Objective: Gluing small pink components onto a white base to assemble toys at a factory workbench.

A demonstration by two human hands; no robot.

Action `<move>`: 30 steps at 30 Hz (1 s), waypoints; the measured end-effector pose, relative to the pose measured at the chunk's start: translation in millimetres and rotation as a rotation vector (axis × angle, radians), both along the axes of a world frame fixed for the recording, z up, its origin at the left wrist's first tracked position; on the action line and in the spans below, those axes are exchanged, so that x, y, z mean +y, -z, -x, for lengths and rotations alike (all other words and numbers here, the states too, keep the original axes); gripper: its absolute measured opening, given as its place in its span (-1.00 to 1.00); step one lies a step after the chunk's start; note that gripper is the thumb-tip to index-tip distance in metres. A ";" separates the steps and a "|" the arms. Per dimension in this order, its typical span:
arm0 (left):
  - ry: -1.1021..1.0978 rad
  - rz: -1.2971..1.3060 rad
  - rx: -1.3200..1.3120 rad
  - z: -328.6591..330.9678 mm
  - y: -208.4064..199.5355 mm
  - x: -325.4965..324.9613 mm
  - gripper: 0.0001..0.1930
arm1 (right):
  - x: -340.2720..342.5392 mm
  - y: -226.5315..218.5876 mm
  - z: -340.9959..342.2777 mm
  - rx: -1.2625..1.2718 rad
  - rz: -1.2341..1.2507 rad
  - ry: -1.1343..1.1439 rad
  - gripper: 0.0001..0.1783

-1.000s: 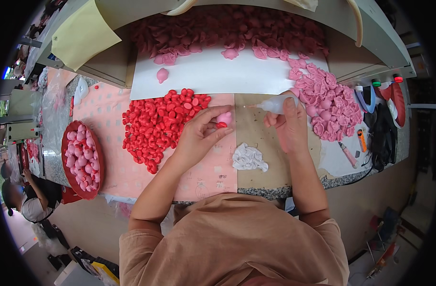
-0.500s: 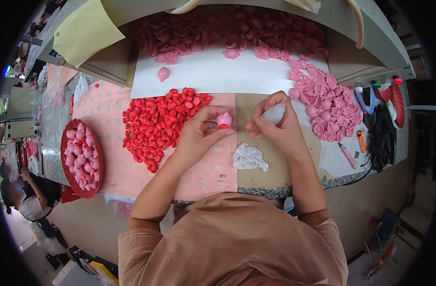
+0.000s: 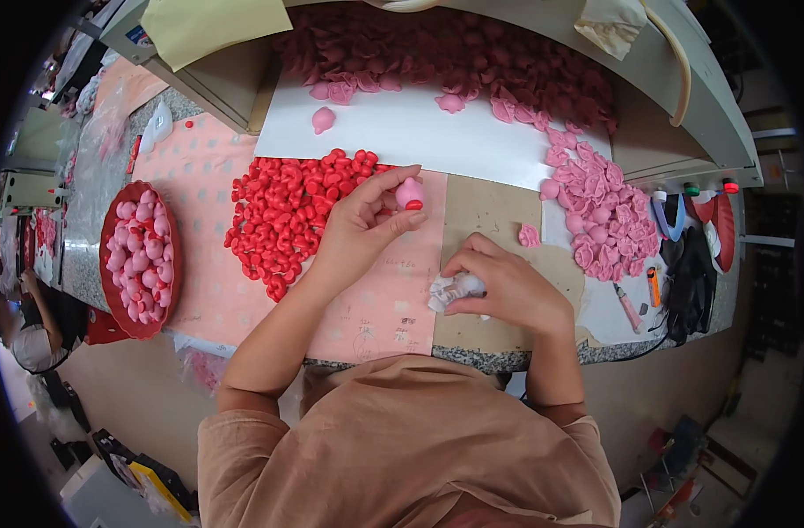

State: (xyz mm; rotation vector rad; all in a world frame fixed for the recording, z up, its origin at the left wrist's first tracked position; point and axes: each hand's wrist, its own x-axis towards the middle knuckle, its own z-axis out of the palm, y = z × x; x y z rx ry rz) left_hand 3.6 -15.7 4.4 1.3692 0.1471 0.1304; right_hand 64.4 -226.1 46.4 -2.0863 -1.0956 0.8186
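My left hand [image 3: 364, 224] pinches a small pink rounded piece [image 3: 409, 193] with a red base at its lower end. To the right and nearer my body, my right hand [image 3: 506, 286] is closed around a whitish squeeze bottle [image 3: 469, 284], mostly hidden by the fingers. The bottle is over the crumpled white tissue [image 3: 440, 294] on the brown paper; whether its tip touches the tissue cannot be made out. Just left of my left hand spreads a heap of small glossy red pieces [image 3: 283, 216]. A single pink piece [image 3: 529, 235] lies beyond my right hand.
A red scalloped basket [image 3: 175, 290] of pink-and-red pieces stands at the left. Pink frilly pieces [image 3: 609, 207] are heaped at the right, with more under the grey shelf hood [image 3: 710, 132]. A craft knife [image 3: 628, 308] and an orange lighter [image 3: 654, 286] lie at the right.
My right hand has moved down toward my body with the bottle, from beside the left hand to the tissue. My left hand has lifted slightly away, still holding the pink piece.
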 end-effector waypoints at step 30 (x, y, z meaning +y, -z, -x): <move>0.156 -0.096 0.021 7.6 8.0 -19.1 -0.58 | 13.7 26.8 -12.9 -0.522 -0.556 0.200 -0.65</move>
